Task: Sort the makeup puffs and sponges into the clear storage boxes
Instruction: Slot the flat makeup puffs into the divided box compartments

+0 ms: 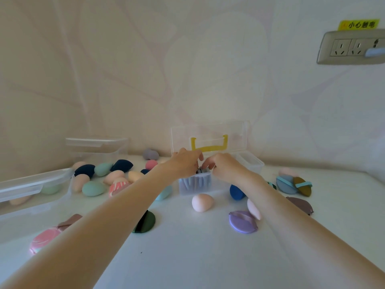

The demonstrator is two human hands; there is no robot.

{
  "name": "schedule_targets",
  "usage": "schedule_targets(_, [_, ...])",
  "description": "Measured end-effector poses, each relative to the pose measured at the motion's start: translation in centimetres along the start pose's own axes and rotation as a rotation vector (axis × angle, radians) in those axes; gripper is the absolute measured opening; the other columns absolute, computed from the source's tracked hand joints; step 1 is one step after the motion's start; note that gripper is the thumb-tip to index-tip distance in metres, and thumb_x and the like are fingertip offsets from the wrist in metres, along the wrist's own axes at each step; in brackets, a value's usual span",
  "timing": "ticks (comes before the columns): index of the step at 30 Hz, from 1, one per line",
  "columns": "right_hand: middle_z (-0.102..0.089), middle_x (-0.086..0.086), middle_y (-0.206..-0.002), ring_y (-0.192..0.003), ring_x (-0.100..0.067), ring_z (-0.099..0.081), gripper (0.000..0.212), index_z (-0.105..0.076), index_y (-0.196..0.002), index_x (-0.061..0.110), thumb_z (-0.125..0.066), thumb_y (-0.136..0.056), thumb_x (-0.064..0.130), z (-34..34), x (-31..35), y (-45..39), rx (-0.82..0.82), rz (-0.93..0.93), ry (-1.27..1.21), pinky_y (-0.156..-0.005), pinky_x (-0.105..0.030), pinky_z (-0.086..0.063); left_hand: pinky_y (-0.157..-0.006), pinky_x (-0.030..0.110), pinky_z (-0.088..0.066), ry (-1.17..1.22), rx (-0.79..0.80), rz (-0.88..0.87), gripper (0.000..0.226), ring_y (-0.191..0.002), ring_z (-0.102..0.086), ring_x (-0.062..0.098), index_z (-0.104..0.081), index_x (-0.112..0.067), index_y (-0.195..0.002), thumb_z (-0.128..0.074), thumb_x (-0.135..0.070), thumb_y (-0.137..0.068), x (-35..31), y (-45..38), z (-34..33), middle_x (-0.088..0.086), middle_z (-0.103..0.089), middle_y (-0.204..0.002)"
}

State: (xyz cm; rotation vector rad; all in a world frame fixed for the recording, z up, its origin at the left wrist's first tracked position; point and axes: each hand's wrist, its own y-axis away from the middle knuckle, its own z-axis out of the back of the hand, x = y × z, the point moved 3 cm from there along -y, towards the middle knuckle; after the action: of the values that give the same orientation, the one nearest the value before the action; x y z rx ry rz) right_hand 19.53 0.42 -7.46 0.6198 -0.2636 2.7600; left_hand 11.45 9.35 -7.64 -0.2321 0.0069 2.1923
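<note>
A white table (198,247) fills the lower half of the frame, backed by a pale wall with a faint leaf pattern. At the upper right of the frame a grey socket panel (352,47) sits under a yellow warning label (358,24).

Just right of centre stands the clear storage box with the yellow handle (194,185), its lid (209,138) tipped up against the wall. Grey-blue puffs stand packed on edge inside it. At the left edge of the frame lies a second clear box (31,184) holding a green and a peach sponge, and a third clear box (96,148) stands behind it by the wall.

Both forearms reach in from the bottom corners and meet over the open box. The left hand (184,163) and the right hand (224,165) have their fingers curled down at the box's top edge, pinching a dark puff (201,171) between them; how much of it each hand holds is too small to tell.

Loose sponges lie left of the box: navy (84,170), mint (93,188) and peach (113,177). In front of the box sits a pink egg sponge (202,202), with a purple puff (242,222) to its lower right and a dark green puff (144,223) to its lower left. A blue strapped puff (286,184) lies at the right.
</note>
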Motion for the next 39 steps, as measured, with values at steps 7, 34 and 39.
schedule_targets(7, [-0.053,-0.011,-0.135,-0.123,-0.026,-0.05,0.046,-0.056,-0.13,0.013,-0.038,-0.092,-0.004,-0.3,0.4,0.0,0.016,-0.008,0.053,-0.1,-0.028,-0.038,-0.098,0.037,-0.041,0.054,-0.003,0.011,0.042,-0.119,-0.05,0.023,-0.052,-0.018,-0.124,-0.033,-0.001,-0.091,0.9,0.1,0.7,-0.001,-0.062,-0.124])
schedule_targets(34, [-0.053,-0.011,-0.125,-0.119,-0.031,-0.044,0.034,-0.055,-0.122,0.018,-0.04,-0.092,0.013,2.4,-14.1,6.3,-0.006,-0.428,0.374,-0.094,-0.035,-0.039,-0.105,0.033,-0.035,-0.01,-0.175,-0.376,0.04,-0.119,-0.051,0.022,-0.056,-0.016,-0.127,-0.039,-0.007,-0.092,-10.5,0.4,-0.4,0.003,-0.059,-0.129])
schedule_targets(39, [-0.052,-0.011,-0.122,-0.118,-0.03,-0.042,0.031,-0.054,-0.117,0.012,-0.039,-0.092,0.002,2.4,-14.3,6.6,-0.206,-0.427,0.395,-0.091,-0.036,-0.034,-0.104,0.032,-0.034,-0.047,-0.158,-0.377,0.038,-0.118,-0.051,0.022,-0.055,-0.018,-0.127,-0.04,-0.009,-0.093,-11.0,0.1,-0.9,0.003,-0.059,-0.126])
